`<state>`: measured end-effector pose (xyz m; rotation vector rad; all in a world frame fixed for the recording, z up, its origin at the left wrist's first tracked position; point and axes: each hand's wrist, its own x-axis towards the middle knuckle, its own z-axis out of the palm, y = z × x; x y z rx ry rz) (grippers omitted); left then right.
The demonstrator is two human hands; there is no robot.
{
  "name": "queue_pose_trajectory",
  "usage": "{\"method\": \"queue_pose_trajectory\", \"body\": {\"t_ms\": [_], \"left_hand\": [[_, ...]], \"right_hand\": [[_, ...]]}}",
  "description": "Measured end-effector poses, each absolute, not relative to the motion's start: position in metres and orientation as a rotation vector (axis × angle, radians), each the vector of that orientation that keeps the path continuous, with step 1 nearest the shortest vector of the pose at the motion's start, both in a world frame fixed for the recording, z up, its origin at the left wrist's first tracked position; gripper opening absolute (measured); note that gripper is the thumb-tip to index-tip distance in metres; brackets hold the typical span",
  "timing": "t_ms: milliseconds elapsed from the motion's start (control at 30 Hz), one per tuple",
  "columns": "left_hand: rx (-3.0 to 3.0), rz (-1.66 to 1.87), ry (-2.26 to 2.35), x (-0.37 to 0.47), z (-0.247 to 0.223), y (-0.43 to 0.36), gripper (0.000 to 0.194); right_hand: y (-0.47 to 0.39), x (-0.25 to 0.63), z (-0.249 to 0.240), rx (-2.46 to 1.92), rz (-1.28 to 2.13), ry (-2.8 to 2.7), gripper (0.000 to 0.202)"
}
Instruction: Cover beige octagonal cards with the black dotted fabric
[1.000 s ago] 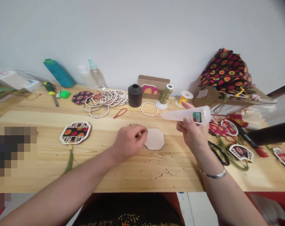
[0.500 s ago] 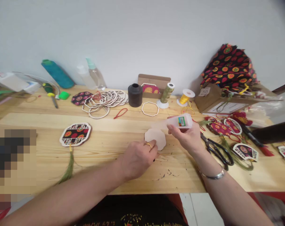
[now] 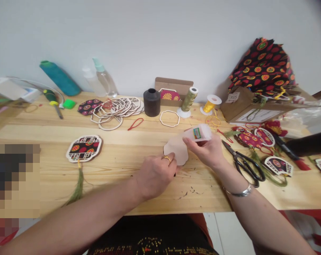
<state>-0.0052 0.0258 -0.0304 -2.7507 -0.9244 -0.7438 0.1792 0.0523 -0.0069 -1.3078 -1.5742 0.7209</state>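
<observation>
My left hand (image 3: 157, 173), with a ring on one finger, has its fingers closed on the lower left edge of a pale, plain plaque (image 3: 177, 150) with a scalloped outline. My right hand (image 3: 206, 150) is wrapped round a translucent white glue bottle (image 3: 204, 132) bearing a small coloured label. The bottle is tilted, its narrow end pointing left over the upper part of the plaque. Whether the tip touches the surface I cannot tell. On the left lies a finished-looking fabric ornament (image 3: 85, 148) with a lattice frame and an olive tassel (image 3: 78, 184).
Scissors (image 3: 246, 164) lie right of my right hand, near several ornaments (image 3: 278, 166). Farther back are a black thread cone (image 3: 152, 102), a thin wooden frame (image 3: 170, 118), stacked lattice frames (image 3: 123, 108), a yellow spool (image 3: 210, 105) and a cardboard box (image 3: 240, 106) heaped with patterned fabric.
The glue bottle in my right hand has shifted slightly left, closer over the plaque. My left hand keeps its grip on the plaque. The whole view has tilted a little.
</observation>
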Motion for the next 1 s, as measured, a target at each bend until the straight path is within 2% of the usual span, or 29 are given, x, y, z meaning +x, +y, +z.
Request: {"method": "queue_pose_trajectory", "body": {"t_ms": [167, 600, 1000], "left_hand": [[-2.755, -0.737, -0.945, -0.0041, -0.0298, 0.0259, 0.020], [-2.782, -0.668, -0.966, -0.0047, -0.0309, 0.0258, 0.009], [-2.759, -0.637, -0.965, -0.0047, -0.0312, 0.0248, 0.012]], "right_hand": [[0.0532, 0.1765, -0.0051, -1.306, 0.695, -1.614, 0.027], [0.0532, 0.1751, -0.0067, -1.327, 0.679, -1.686, 0.021], [0.0553, 0.1790, -0.0072, -1.364, 0.532, -1.702, 0.030]]}}
